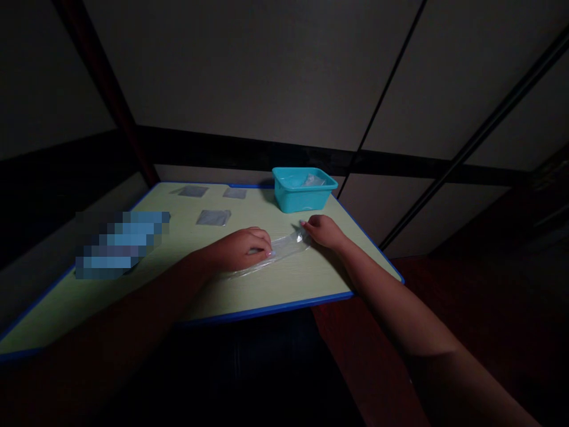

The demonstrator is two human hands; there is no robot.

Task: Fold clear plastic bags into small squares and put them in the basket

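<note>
A clear plastic bag (284,248) lies stretched at a slant across the front middle of the table. My left hand (249,249) is closed on its middle part, thumb and fingers pressed together. At the bag's right end, my right hand (323,231) pinches the plastic between thumb and fingers. Part of the bag is hidden under my left hand and forearm. Behind my right hand stands a turquoise basket (306,200) with crumpled clear plastic (314,180) inside.
Three flat grey squares, a near one (214,217) and two farther back (192,191) (235,193), lie on the pale table (267,293) with a blue edge. A blurred-out blue object (128,243) is at the left. Panelled walls stand behind.
</note>
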